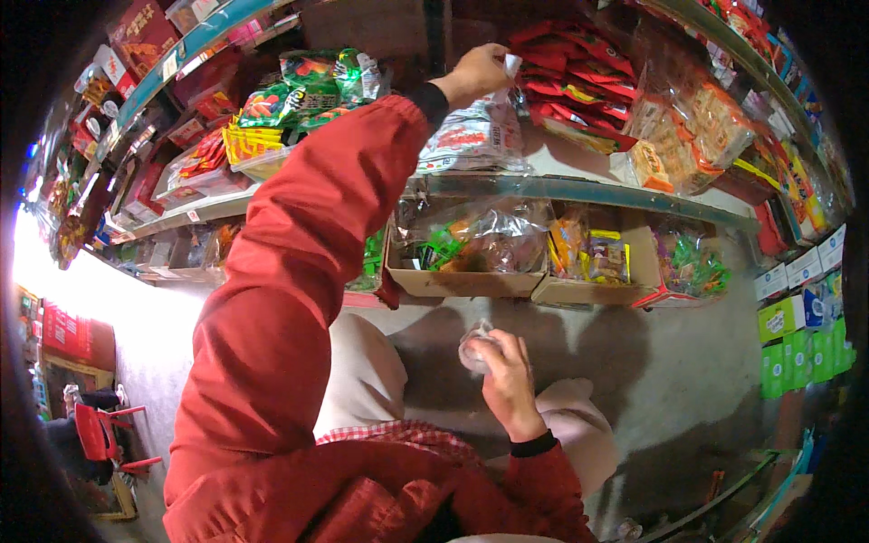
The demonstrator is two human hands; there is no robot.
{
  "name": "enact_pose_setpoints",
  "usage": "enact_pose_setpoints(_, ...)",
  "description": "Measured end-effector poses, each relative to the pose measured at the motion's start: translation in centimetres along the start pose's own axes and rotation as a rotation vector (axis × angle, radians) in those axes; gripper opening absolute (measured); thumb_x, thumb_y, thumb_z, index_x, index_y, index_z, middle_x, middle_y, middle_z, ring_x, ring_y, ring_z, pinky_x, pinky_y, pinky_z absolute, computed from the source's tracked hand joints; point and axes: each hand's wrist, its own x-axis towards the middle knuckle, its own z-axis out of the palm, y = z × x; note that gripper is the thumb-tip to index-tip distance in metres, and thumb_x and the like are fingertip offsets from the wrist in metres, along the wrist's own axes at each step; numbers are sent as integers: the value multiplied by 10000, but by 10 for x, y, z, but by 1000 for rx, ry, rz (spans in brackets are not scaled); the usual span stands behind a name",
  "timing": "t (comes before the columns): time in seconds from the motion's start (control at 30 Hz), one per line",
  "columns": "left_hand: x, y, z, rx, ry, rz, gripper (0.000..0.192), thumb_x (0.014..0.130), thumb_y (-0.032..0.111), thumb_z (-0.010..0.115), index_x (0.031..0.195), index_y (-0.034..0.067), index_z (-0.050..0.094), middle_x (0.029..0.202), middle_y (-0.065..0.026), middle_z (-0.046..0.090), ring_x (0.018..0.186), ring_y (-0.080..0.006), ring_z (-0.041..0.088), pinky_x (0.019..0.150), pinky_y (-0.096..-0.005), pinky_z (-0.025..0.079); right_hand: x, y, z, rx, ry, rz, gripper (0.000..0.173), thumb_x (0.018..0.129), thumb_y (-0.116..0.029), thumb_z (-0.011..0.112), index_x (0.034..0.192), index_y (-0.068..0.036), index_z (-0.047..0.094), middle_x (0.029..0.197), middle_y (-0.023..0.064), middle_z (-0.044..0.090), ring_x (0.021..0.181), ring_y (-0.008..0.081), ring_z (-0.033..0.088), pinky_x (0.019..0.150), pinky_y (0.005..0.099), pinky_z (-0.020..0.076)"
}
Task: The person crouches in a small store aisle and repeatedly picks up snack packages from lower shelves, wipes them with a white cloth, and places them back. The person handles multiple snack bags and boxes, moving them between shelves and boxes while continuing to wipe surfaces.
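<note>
My left hand [478,71] reaches over the upper shelf, its fingers closed on a small white piece [512,64]. Whether that piece belongs to the white printed snack bags [478,139] just below it, I cannot tell. Close to its right lies a pile of red snack packets [577,75]. Low in front of my body, my right hand [509,387] pinches a crumpled whitish wad [475,347], cloth or plastic. Green candy bags [309,91] stand left of the white bags, partly behind my sleeve.
Clear bags of orange snacks [719,122] fill the shelf's right side. Under the shelf edge [597,192], open cardboard boxes [468,282] hold wrapped sweets. Green cartons [791,370] are stacked at far right. A red stool [95,431] stands on the floor at left.
</note>
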Motion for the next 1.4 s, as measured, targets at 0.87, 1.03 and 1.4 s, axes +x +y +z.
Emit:
enact_pose_setpoints(0.87, -225, 100, 28, -1209, -687, -180, 487, 841, 19, 505, 1307, -27, 371, 1269, -172, 498, 1180, -275, 476, 1048, -373, 336, 23, -70, -93, -770, 488, -354, 432, 702, -24, 551, 1128, -84, 581, 1311, -75, 468, 774, 177, 502, 626, 271, 494)
enact_pose_setpoints(1.03, -229, 119, 51, -1185, -707, -259, 531, 877, 128, 529, 1334, -42, 321, 1302, -190, 456, 1215, -277, 432, 1063, -422, 312, 2, -63, -117, -819, 654, -349, 351, 716, -58, 582, 1064, -74, 624, 1245, -81, 525, 680, 160, 492, 553, 259, 487)
enact_pose_setpoints(1.4, -280, 99, 105, -891, -998, -271, 487, 902, 179, 507, 1316, -41, 375, 1289, -172, 473, 1172, -255, 484, 1012, -363, 380, -339, -59, -93, -778, 55, 618, 417, 739, -50, 572, 1155, -69, 564, 1246, 20, 530, 945, 267, 537, 787, 340, 478)
